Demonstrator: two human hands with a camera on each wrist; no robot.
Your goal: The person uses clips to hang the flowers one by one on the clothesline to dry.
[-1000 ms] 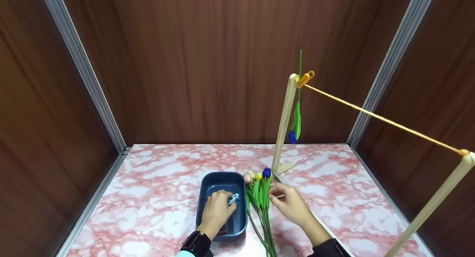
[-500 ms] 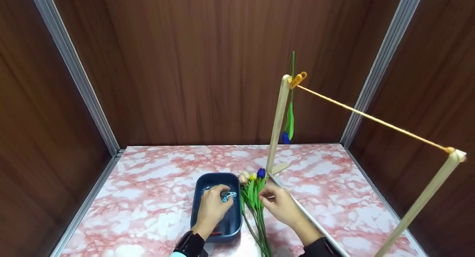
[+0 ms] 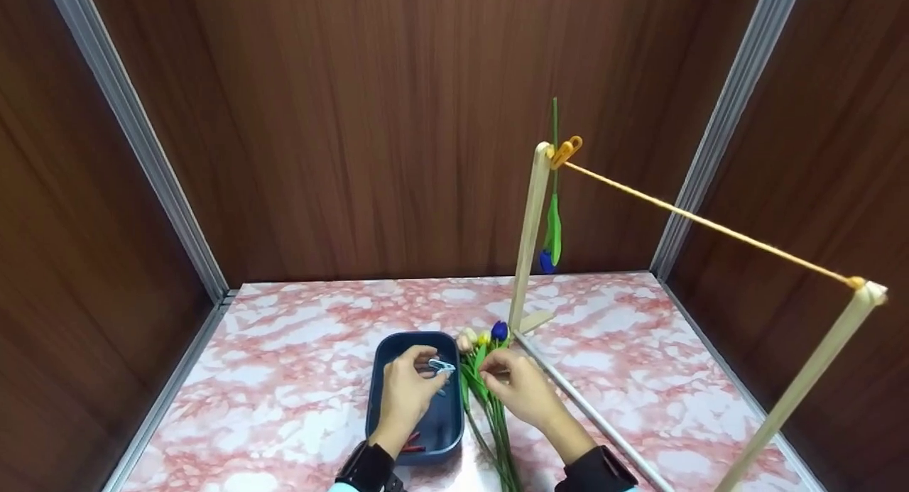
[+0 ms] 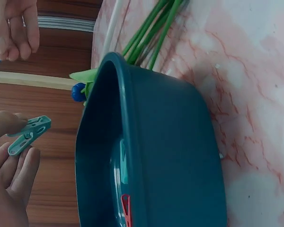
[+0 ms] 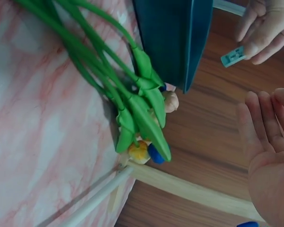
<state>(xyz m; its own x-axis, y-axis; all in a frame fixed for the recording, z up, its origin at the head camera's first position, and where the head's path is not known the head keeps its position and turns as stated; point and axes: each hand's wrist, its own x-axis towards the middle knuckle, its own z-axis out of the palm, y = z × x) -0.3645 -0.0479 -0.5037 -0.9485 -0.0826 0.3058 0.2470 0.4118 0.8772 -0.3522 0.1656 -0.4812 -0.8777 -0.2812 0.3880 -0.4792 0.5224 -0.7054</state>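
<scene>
My left hand [image 3: 407,389] pinches a light blue clothespin [image 3: 441,366] between thumb and fingers, above the dark blue tub [image 3: 373,400]. In the left wrist view the clothespin [image 4: 31,134] lies tilted in the fingertips, over the tub's rim. My right hand [image 3: 524,391] hovers above a bunch of artificial tulips [image 3: 499,424], its fingers loosely bent and nothing seen in them. The bunch, with blue, yellow and pale heads, lies along the tub's right side. Red clothespins [image 3: 414,448] lie in the tub, along with a bluish one [image 4: 123,161].
A yellow cord [image 3: 710,226] runs between two wooden posts [image 3: 527,243] on the right. An orange clothespin [image 3: 566,152] holds a blue tulip [image 3: 554,229] head-down at its far end. A pale bar [image 3: 596,414] joins the posts along the marbled table [image 3: 298,378].
My left hand has come up from inside the tub with the light blue clothespin. My right hand has shifted left over the tulips, closer to the left hand. The head view has turned slightly.
</scene>
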